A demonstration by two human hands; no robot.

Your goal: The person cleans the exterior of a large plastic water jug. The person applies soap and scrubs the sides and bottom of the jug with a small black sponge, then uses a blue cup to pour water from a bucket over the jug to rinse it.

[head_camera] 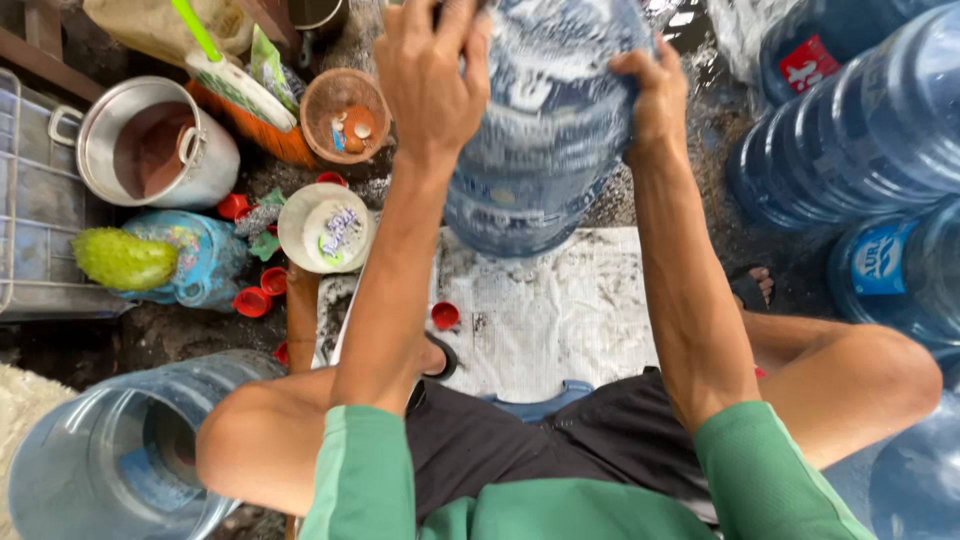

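I sit on the ground with a large blue water jug (545, 140), soapy and wet, lifted in front of me above a dirty white cloth (560, 320). My left hand (430, 75) clasps the jug's left side near its top. My right hand (655, 95) presses on its right side. Both forearms reach up from green sleeves. A small red cap (445, 315) lies on the cloth by my left knee.
Several blue jugs (860, 130) are stacked at the right, and another jug (120, 450) lies at the lower left. A metal pot (150, 145), a brown bowl (345, 115), a white tub (325, 228), a green sponge (125, 260) and scattered red caps (252, 300) crowd the left.
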